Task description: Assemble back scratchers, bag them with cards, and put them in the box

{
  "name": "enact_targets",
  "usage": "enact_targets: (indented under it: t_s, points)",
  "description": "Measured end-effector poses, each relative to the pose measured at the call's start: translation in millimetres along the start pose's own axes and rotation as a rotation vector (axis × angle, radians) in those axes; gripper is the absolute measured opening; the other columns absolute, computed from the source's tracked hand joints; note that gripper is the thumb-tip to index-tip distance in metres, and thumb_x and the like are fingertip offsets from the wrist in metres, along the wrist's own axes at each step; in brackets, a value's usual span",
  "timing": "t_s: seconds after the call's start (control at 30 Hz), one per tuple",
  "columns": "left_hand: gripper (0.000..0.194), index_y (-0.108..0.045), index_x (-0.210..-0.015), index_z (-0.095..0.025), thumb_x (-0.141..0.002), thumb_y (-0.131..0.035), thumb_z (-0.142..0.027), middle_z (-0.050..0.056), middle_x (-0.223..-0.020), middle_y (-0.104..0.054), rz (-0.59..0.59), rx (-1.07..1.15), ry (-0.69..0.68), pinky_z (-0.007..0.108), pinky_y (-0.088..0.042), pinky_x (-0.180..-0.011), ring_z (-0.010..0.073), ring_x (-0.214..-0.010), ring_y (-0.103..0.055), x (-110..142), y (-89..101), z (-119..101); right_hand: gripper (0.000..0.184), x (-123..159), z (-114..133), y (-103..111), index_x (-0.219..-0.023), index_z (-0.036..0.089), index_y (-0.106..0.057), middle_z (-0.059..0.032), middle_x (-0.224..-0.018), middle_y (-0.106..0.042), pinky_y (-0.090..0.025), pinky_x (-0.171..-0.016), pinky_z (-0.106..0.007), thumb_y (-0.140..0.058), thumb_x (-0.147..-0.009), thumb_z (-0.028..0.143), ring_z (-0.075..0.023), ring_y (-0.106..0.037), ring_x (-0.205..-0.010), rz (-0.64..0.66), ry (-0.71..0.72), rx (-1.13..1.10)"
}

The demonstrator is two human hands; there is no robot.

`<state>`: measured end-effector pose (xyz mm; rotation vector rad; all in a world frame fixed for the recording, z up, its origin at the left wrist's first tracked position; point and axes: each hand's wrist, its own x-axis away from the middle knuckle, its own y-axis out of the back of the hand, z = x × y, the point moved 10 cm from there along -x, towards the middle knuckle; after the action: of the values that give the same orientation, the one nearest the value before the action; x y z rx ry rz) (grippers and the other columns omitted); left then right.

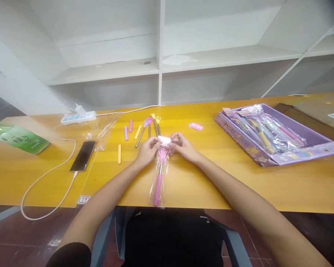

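Observation:
A pink back scratcher [158,185] lies in a clear plastic bag [166,178], its hand-shaped head pointing away from me. At the top end of the bag is a small whitish-pink card [164,140]. My left hand [148,151] pinches the card's left side, fingers closed. My right hand [185,149] grips the card's right side between thumb and fingers. Just beyond my hands lie several unbagged back scratchers with metal rods, among them a lavender one [144,128] and a yellow one [158,120]. Another pink card [196,127] rests to their right.
Loose handle sleeves in purple [126,133], pink [130,125] and yellow [119,154] lie left of my hands. A purple display box [308,158] with bagged items stands right. Leftward are a charging phone [83,156], a green bottle [19,137], a power strip [79,117] and plastic wrapping [104,129].

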<state>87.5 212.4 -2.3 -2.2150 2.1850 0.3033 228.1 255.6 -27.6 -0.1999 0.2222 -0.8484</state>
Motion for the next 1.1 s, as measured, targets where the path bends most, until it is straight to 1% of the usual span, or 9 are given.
enact_targets:
  t_s: [0.23, 0.47, 0.57, 0.67, 0.73, 0.8, 0.87, 1.0, 1.1]
  points:
    - [0.035, -0.048, -0.085, -0.021, -0.093, -0.073, -0.044, -0.005, -0.074, -0.058, -0.012, -0.031, 0.064, 0.021, -0.044, -0.063, 0.0110, -0.067, -0.059, 6, -3.8, 5, 0.059, 1, -7, 1, -0.117, 0.026, -0.049, 0.0050, -0.081, -0.069, -0.056, -0.059, -0.029, -0.088, -0.081, 0.051, -0.0139, -0.065, -0.061, -0.027, -0.050, 0.032]
    - [0.045, -0.046, -0.100, -0.024, -0.084, -0.082, -0.047, 0.000, -0.081, -0.076, -0.017, 0.031, 0.180, 0.027, -0.054, -0.066, 0.0198, -0.073, -0.075, 3, 0.3, 24, 0.061, 2, -7, -12, -0.129, 0.023, -0.056, 0.0064, -0.077, -0.059, -0.054, -0.060, -0.029, -0.087, -0.082, 0.046, -0.0149, -0.064, -0.065, 0.042, -0.039, 0.094]
    - [0.042, -0.048, -0.095, -0.024, -0.083, -0.083, -0.044, -0.001, -0.076, -0.073, -0.078, -0.005, 0.163, 0.027, -0.056, -0.068, 0.0185, -0.072, -0.073, -2, 17.8, 24, 0.056, -4, 11, 27, -0.130, 0.023, -0.057, 0.0055, -0.081, -0.059, -0.056, -0.066, -0.031, -0.083, -0.085, 0.043, -0.0143, -0.064, -0.066, -0.057, 0.039, 0.218]
    - [0.039, -0.048, -0.091, -0.024, -0.082, -0.082, -0.040, -0.004, -0.070, -0.068, -0.211, -0.023, 0.136, 0.028, -0.058, -0.070, 0.0170, -0.070, -0.071, -10, 46.0, 23, 0.049, -3, 44, 92, -0.120, 0.025, -0.057, 0.0053, -0.080, -0.059, -0.054, -0.065, -0.030, -0.082, -0.084, 0.046, -0.0140, -0.061, -0.065, -0.346, 0.162, 0.349]
    - [0.037, -0.047, -0.090, -0.024, -0.083, -0.080, -0.040, -0.005, -0.069, -0.065, -0.276, -0.006, 0.123, 0.029, -0.060, -0.071, 0.0164, -0.070, -0.070, -13, 58.5, 23, 0.047, -1, 54, 108, -0.112, 0.024, -0.056, 0.0051, -0.077, -0.059, -0.052, -0.061, -0.030, -0.080, -0.084, 0.053, -0.0149, -0.060, -0.062, -0.404, 0.136, 0.391]
    - [0.037, -0.047, -0.089, -0.023, -0.083, -0.079, -0.041, -0.005, -0.071, -0.064, -0.303, 0.021, 0.123, 0.031, -0.062, -0.073, 0.0161, -0.071, -0.070, -14, 61.9, 25, 0.041, -1, 50, 88, -0.108, 0.023, -0.056, 0.0027, -0.074, -0.063, -0.050, -0.061, -0.031, -0.071, -0.091, 0.058, -0.0166, -0.060, -0.061, -0.302, 0.026, 0.485]
    - [0.037, -0.046, -0.090, -0.023, -0.083, -0.077, -0.042, -0.005, -0.073, -0.063, -0.313, 0.050, 0.114, 0.033, -0.064, -0.076, 0.0159, -0.074, -0.071, -12, 59.7, 24, 0.039, 8, 37, 44, -0.111, 0.022, -0.060, -0.0025, -0.080, -0.069, -0.051, -0.066, -0.033, -0.062, -0.099, 0.059, -0.0199, -0.065, -0.066, -0.143, -0.084, 0.641]
    - [0.038, -0.045, -0.100, -0.024, -0.089, -0.074, -0.045, -0.005, -0.077, -0.066, -0.299, 0.089, 0.054, 0.037, -0.065, -0.085, 0.0170, -0.081, -0.075, -5, 49.5, 17, 0.062, 47, 10, -42, -0.146, 0.021, -0.053, -0.0169, -0.118, -0.072, -0.053, -0.075, -0.039, -0.073, -0.094, 0.048, -0.0318, -0.071, -0.090, 0.006, -0.127, 0.984]
    - [0.048, -0.042, -0.118, -0.023, -0.094, -0.070, -0.053, 0.005, -0.098, -0.076, -0.197, 0.165, 0.052, 0.042, -0.065, -0.088, 0.0207, -0.089, -0.079, -3, 33.3, 18, 0.059, 84, 1, -47, -0.161, 0.020, -0.039, -0.0220, -0.131, -0.065, -0.054, -0.078, -0.042, -0.049, -0.103, 0.030, -0.0324, -0.072, -0.089, -0.067, -0.186, 1.121]
